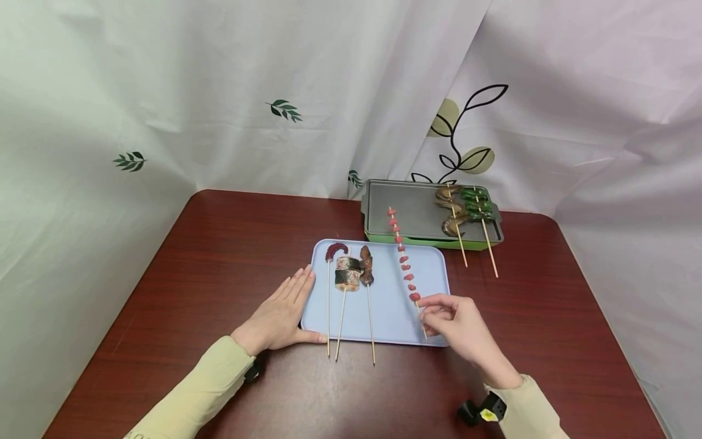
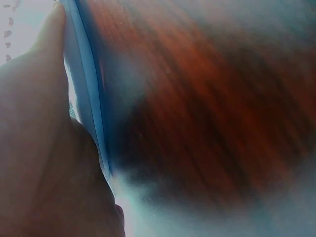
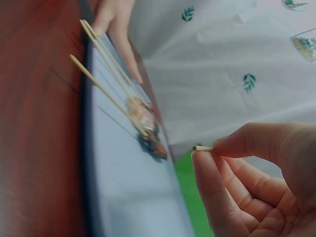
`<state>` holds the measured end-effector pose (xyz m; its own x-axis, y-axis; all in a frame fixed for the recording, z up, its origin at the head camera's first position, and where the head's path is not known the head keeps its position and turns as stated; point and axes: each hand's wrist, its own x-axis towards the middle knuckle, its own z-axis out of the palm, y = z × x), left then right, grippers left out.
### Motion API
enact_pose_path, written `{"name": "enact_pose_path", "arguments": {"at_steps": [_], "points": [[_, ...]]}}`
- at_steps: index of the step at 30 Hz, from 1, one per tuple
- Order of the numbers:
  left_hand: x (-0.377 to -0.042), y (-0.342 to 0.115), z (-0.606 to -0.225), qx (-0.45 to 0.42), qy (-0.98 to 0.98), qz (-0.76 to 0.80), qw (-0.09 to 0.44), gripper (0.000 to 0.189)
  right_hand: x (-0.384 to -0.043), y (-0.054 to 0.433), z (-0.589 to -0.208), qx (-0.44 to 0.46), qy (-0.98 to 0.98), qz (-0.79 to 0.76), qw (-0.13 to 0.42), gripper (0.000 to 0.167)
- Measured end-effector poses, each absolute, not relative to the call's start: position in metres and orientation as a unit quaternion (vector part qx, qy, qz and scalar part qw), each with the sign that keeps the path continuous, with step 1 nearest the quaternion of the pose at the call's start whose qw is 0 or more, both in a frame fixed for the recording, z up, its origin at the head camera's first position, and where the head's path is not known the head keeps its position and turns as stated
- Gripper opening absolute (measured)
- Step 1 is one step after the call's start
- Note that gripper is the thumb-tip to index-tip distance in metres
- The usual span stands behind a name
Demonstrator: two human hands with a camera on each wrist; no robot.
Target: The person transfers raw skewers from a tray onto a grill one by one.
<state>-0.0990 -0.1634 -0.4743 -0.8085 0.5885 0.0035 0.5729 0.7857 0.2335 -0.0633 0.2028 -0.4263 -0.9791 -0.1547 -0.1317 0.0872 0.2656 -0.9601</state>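
Note:
My right hand pinches the bare lower end of a skewer of small red pieces between thumb and fingers. This skewer slants over the right part of a light blue tray, its tip overlapping the grill pan in the head view. In the right wrist view, the cut stick end pokes out from the pinch. My left hand lies with straight fingers along the tray's left edge, thumb at its front left corner. On the tray lie a dark red tentacle skewer, a skewer of pale, dark-skinned chunks and a brown meat skewer.
Behind the tray stands a grey grill pan with a green base. Across its right side lie a skewer of brown pieces and one of green pieces, sticks jutting forward. A white curtain hangs behind the reddish-brown table.

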Motion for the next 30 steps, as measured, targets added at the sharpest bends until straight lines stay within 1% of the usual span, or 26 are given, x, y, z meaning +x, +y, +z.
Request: {"name": "enact_pose_path", "arguments": {"at_steps": [4, 10, 15, 20, 22, 25, 30], "points": [[-0.099, -0.163, -0.473, 0.305, 0.945, 0.107, 0.040, 0.127, -0.073, 0.210, -0.415, -0.020, 0.799, -0.596, 0.071, 0.024], [-0.101, -0.165, -0.480, 0.319, 0.939, 0.130, 0.016, 0.126, -0.091, 0.221, -0.402, -0.022, 0.820, -0.572, 0.030, 0.022], [-0.101, -0.165, -0.482, 0.324, 0.937, 0.133, 0.009, 0.127, -0.111, 0.231, -0.392, -0.018, 0.825, -0.565, 0.016, 0.022], [-0.102, -0.165, -0.483, 0.319, 0.939, 0.125, 0.018, 0.128, -0.132, 0.242, -0.386, -0.016, 0.821, -0.570, 0.010, 0.026], [-0.103, -0.166, -0.486, 0.318, 0.940, 0.120, 0.017, 0.129, -0.141, 0.246, -0.384, -0.013, 0.819, -0.573, 0.014, 0.028], [-0.103, -0.167, -0.489, 0.314, 0.943, 0.108, 0.021, 0.129, -0.153, 0.253, -0.384, -0.003, 0.816, -0.576, 0.039, 0.031], [-0.101, -0.163, -0.476, 0.306, 0.946, 0.098, 0.044, 0.127, -0.167, 0.259, -0.388, 0.027, 0.812, -0.576, 0.089, 0.037]]}}
